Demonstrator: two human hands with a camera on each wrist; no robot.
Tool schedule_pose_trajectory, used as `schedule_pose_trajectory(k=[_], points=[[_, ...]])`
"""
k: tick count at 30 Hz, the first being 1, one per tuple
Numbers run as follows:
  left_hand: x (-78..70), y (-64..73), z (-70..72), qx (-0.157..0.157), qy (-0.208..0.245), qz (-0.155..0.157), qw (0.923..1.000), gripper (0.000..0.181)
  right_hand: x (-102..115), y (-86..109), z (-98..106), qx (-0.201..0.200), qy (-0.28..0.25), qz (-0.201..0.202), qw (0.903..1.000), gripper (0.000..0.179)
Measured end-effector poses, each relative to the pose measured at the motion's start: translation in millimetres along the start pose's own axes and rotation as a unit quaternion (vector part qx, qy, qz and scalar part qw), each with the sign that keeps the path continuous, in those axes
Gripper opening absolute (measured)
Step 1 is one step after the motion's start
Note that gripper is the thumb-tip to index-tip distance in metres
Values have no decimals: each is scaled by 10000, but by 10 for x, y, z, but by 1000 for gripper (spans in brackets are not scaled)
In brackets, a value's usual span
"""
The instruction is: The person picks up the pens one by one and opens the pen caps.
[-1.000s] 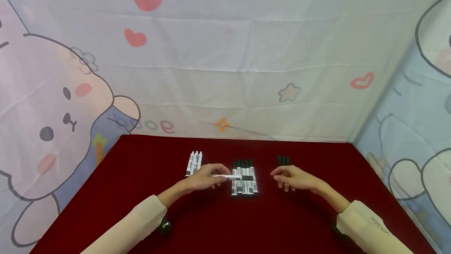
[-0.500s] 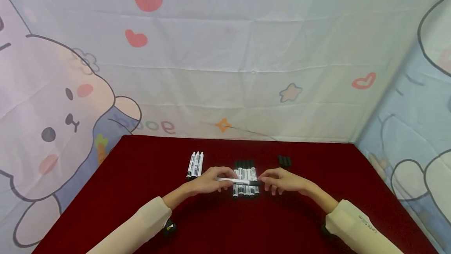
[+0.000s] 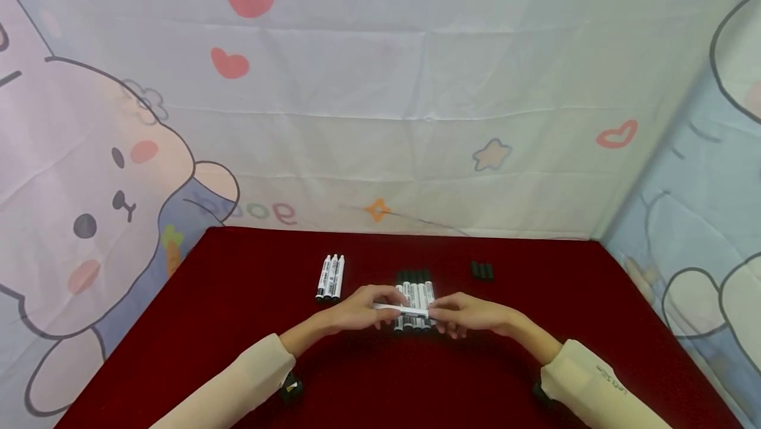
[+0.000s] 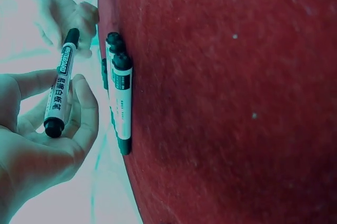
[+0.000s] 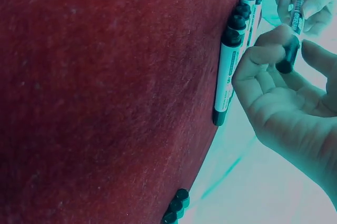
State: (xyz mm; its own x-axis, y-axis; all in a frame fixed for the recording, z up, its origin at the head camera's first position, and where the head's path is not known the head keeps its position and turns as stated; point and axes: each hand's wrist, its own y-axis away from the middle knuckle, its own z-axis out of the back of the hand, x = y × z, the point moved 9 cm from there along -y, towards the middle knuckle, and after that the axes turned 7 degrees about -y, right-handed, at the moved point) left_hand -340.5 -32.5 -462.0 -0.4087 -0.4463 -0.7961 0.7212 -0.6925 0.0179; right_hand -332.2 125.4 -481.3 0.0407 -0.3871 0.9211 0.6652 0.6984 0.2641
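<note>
A white whiteboard marker (image 3: pixel 414 312) with black ends is held level above the table, between my two hands. My left hand (image 3: pixel 364 309) pinches its barrel between thumb and fingers; the printed label (image 4: pixel 66 60) shows in the left wrist view. My right hand (image 3: pixel 475 314) has its thumb and forefinger at the black cap (image 5: pixel 287 57), which those fingers hide in the head view. Under the held marker lies a row of several capped markers (image 3: pixel 414 290), side by side, caps toward the back.
Three white markers without caps (image 3: pixel 330 277) lie together at the left, tips toward the back. Three loose black caps (image 3: pixel 482 271) sit in a row at the back right. A dark red cloth (image 3: pixel 380 376) covers the table, and a printed curtain (image 3: pixel 380 85) hangs behind.
My right hand has moved left to the marker's cap and taken hold of it. My left hand, with the marker, has shifted slightly right and toward me.
</note>
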Motion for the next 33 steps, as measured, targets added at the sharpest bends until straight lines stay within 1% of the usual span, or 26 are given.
schedule_pose_trajectory(k=[3, 7, 10, 12, 15, 18, 20, 24, 27, 29, 31, 33], points=[[6, -4, 6, 53, -3, 86, 9999, 21, -15, 3, -6, 68, -52, -51, 9999, 34], [40, -4, -21, 262, -14, 257, 9993, 22, -34, -2, -30, 137, -217, -118, 9996, 34], [51, -16, -52, 378, -30, 314, 9988, 24, -42, -14, -51, 176, -328, -160, 9992, 35], [43, -34, -60, 368, -18, 285, 9989, 25, -44, -24, -58, 186, -388, -185, 9989, 35], [7, -56, -48, 282, -151, 201, 9993, 26, -37, -40, -66, 189, -454, -232, 9985, 38], [-22, -72, -33, 213, -411, 115, 9989, 25, -17, -49, -78, 189, -408, -268, 9986, 40], [-35, -77, -36, 228, -525, 25, 9984, 25, 1, -52, -83, 220, -332, -234, 9989, 41], [-84, -78, -45, 237, -712, -343, 9966, 23, 38, -67, -101, 458, -9, 40, 9989, 41], [-115, -72, -38, 145, -855, -554, 9947, 23, 70, -75, -100, 559, 286, 435, 9971, 40], [-121, -65, -46, 127, -953, -594, 9936, 24, 80, -72, -95, 531, 487, 690, 9950, 38], [-112, -54, -62, 172, -994, -566, 9933, 25, 86, -65, -93, 485, 626, 918, 9926, 37], [-108, -38, -71, 256, -1033, -603, 9925, 28, 89, -54, -90, 474, 781, 1117, 9895, 36]])
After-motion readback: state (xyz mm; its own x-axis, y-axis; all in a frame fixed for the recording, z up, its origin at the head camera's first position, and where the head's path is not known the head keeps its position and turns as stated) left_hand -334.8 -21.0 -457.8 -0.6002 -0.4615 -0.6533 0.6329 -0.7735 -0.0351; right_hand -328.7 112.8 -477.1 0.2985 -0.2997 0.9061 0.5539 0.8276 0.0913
